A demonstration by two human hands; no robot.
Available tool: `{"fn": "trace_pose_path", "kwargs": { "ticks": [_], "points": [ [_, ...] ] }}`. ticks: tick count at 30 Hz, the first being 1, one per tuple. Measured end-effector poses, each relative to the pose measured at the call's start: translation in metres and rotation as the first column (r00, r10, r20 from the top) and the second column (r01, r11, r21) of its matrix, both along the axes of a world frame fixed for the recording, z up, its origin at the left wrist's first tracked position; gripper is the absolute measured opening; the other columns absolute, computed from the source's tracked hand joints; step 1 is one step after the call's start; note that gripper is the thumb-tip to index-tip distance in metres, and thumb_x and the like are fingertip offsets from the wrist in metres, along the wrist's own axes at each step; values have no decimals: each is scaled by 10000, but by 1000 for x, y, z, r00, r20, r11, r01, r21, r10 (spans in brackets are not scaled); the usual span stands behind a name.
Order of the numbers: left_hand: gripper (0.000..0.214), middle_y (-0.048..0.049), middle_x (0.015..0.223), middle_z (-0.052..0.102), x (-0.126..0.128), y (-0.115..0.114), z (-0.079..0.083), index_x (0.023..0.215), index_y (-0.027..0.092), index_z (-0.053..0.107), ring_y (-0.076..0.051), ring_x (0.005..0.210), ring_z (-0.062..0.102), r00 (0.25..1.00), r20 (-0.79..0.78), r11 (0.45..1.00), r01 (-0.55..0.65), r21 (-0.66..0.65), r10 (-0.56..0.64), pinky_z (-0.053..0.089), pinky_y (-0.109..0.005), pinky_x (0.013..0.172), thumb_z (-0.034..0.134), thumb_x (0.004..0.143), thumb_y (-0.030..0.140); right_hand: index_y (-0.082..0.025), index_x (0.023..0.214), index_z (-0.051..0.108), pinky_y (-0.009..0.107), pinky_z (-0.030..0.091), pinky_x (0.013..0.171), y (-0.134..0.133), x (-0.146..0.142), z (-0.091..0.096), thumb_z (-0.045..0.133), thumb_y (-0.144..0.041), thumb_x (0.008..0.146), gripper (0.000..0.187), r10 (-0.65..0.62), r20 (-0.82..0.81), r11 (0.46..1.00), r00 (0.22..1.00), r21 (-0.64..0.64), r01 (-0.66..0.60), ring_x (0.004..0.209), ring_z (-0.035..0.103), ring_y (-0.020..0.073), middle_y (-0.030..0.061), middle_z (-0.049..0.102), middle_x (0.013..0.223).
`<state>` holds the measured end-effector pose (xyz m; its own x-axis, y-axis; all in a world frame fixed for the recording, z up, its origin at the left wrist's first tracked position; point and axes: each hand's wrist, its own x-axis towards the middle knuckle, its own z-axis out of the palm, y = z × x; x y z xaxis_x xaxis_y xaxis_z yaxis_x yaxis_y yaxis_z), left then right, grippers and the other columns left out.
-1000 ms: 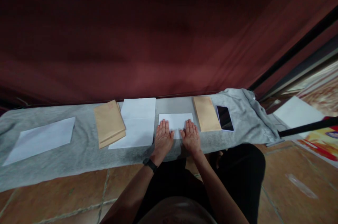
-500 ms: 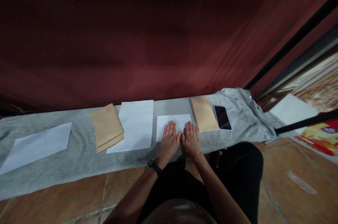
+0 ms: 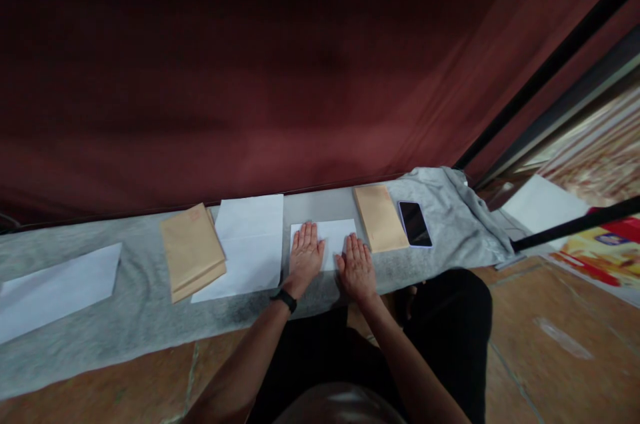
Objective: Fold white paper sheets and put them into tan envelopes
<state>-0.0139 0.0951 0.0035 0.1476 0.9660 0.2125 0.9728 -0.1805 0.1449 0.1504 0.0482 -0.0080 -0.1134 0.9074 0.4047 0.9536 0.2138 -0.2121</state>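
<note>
A small white sheet of paper (image 3: 331, 237), apparently folded, lies on the grey cloth under both hands. My left hand (image 3: 306, 252) rests flat across its left part, fingers together and stretched out. Over the lower right part lies my right hand (image 3: 358, 269), palm down with fingers straight. Left of them is a larger white sheet with a crease (image 3: 253, 244), its lower left edge beneath a stack of brown envelopes (image 3: 193, 247). Just right of my right hand sits another brown envelope stack (image 3: 381, 219).
A smartphone (image 3: 415, 224) lies right of the envelopes. Another white sheet (image 3: 60, 291) is at the far left. The grey cloth (image 3: 140, 311) covers a narrow bench against a dark red curtain (image 3: 300, 77). Black bars (image 3: 575, 224) and a printed sheet (image 3: 610, 254) are at right.
My left hand has slid left and slightly up over the small sheet, so the hands are now apart. The whole view has shifted slightly.
</note>
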Motion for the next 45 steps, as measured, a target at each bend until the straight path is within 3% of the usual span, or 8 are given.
{"fn": "trace_pose_path", "kwargs": {
  "ticks": [5,16,23,27,45],
  "points": [
    [604,-226,1598,299,-5,-4,1,1520,0,334,-293,1520,220,998,-6,998,-58,24,58,217,-491,1232,322,1019,336,-28,1545,305,497,304,1181,0,-1,1,361,-379,1051,609,-2,-10,1000,1000,-2,2,1458,360,315,234,361,1568],
    [564,-235,1587,324,-6,-5,7,1506,53,393,-328,1500,274,999,-40,999,-34,34,35,253,-534,1201,368,1004,307,-66,1527,366,504,310,1172,6,-5,2,350,-361,1051,560,-25,-51,1000,998,-19,24,1439,394,307,200,415,1548],
    [532,-207,1589,343,-8,-4,8,1503,92,417,-308,1498,286,998,-56,999,-25,25,26,278,-514,1195,334,1001,249,-137,1479,469,411,309,1189,42,-37,15,352,-338,1050,488,155,-77,978,985,-132,-164,1437,406,224,112,478,1525],
    [545,-183,1598,341,-9,-4,6,1517,109,395,-288,1504,276,999,-45,999,-30,29,31,268,-525,1199,332,987,222,-146,1470,480,432,270,1205,54,-43,12,360,-343,1051,479,197,-42,972,979,-123,-201,1436,409,224,108,474,1526],
    [560,-209,1593,335,-8,-3,5,1504,73,401,-304,1506,265,999,-18,999,-38,18,38,253,-527,1203,372,985,280,-15,1506,381,479,308,1175,63,-16,-5,364,-396,1048,597,-31,-29,998,999,-59,29,1441,391,299,230,434,1525]
  ]
}}
